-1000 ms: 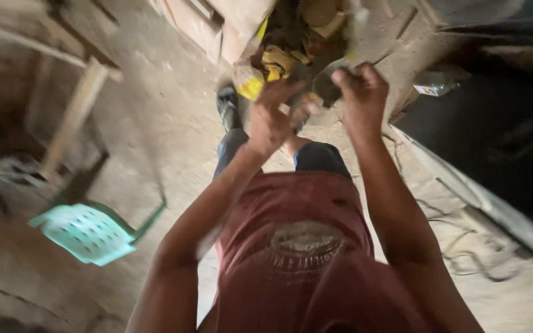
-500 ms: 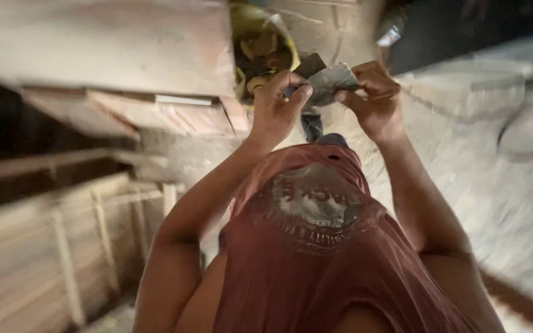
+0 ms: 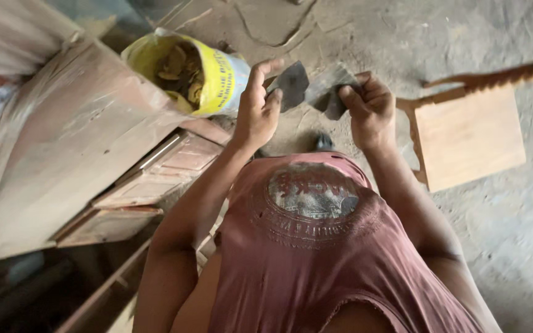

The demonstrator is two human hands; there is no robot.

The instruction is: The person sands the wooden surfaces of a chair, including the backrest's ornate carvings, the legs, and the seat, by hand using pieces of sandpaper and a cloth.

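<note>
Up near the top middle of the frame, a dark grey sheet (image 3: 313, 89), bent and creased like worn sandpaper, is held between both hands above the dusty floor (image 3: 495, 203). Its long axis runs roughly left to right across the picture, from one hand to the other, with a fold or dip between the two halves, so it looks to be either one folded sheet or two overlapping pieces; which one can't be told for sure.

The left hand (image 3: 257, 108) has its grip on the sheet's left end: thumb and forefinger are pinched narrow on the edge, while the other fingers are stretched upward and spread, not touching anything. The right hand (image 3: 371, 108) is closed tighter, with its fingers curled over the sheet's right end and part of the sheet bunched inside the fist. Neither hand is nearer really, since both are already on it, one at each end.

Just left of the left hand, a yellow sack (image 3: 208, 68) lies open with brownish scraps visible inside, resting against slanted wooden panels (image 3: 75, 142). At the right of the frame, a square wooden board (image 3: 470, 135) is seen on the floor, well apart from the hands. A reddish sleeveless shirt (image 3: 316, 246) fills the lower middle.
</note>
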